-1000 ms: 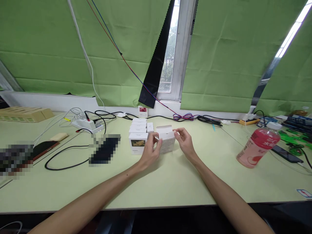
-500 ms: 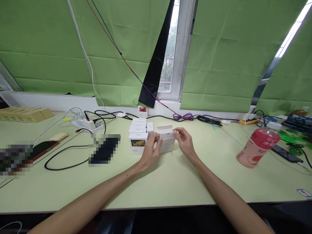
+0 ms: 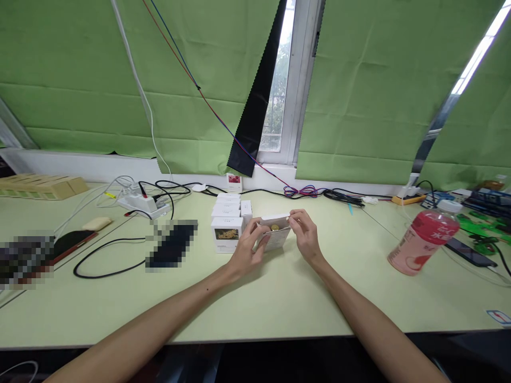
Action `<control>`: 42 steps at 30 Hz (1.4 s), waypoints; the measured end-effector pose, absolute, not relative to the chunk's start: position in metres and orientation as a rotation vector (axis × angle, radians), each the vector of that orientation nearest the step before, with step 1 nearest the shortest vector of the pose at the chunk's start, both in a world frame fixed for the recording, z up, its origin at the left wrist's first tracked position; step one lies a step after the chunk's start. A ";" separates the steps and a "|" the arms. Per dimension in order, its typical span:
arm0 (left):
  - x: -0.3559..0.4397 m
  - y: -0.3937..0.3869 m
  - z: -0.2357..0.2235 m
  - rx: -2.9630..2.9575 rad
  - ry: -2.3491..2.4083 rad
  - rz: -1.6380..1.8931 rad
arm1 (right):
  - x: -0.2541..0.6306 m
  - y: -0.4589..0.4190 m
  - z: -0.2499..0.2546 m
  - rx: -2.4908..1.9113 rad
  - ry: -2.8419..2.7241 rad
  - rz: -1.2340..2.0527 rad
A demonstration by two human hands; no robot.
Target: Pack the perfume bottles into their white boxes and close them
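A small white carton [image 3: 278, 239] stands in front of me with its top open. Inside it shows a round yellowish thing [image 3: 275, 227], too small to name. Around the carton's left side my left hand [image 3: 250, 246] is closed. The fingers of my right hand [image 3: 305, 232] pinch the carton's top right edge, by the raised flap. Just left of my left hand, several similar white boxes [image 3: 226, 209] stand in a row. The nearest one [image 3: 224, 247] bears a picture of yellow flowers.
A pink drink bottle [image 3: 423, 236] and a phone [image 3: 471, 251] are at the right. Left lie a blurred-out dark device [image 3: 171, 247], a black cable [image 3: 75, 260] and a power strip [image 3: 138, 204]. Coiled wires [image 3: 301, 190] run along the windowsill.
The carton's top has opened and the yellowish thing inside now shows. The carton has tilted a little, and my right hand has shifted slightly with the flap.
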State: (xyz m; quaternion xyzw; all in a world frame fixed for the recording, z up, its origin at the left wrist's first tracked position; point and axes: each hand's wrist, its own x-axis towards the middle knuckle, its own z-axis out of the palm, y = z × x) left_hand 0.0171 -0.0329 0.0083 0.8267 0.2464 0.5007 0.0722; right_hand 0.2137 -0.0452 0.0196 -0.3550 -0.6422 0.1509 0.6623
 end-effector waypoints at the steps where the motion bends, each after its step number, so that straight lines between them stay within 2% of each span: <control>1: 0.017 -0.032 0.008 2.490 0.742 1.508 | 0.214 -0.045 0.020 -0.803 -1.455 0.344; 13: 0.020 -0.036 0.011 2.454 0.853 1.551 | 0.212 -0.043 0.017 -0.837 -1.424 0.493; 26: 0.020 -0.037 0.021 2.808 0.699 1.926 | 0.209 -0.041 0.018 -0.872 -1.362 0.562; 42: 0.019 -0.036 0.020 2.830 0.874 1.975 | 0.208 -0.041 0.019 -0.869 -1.357 0.583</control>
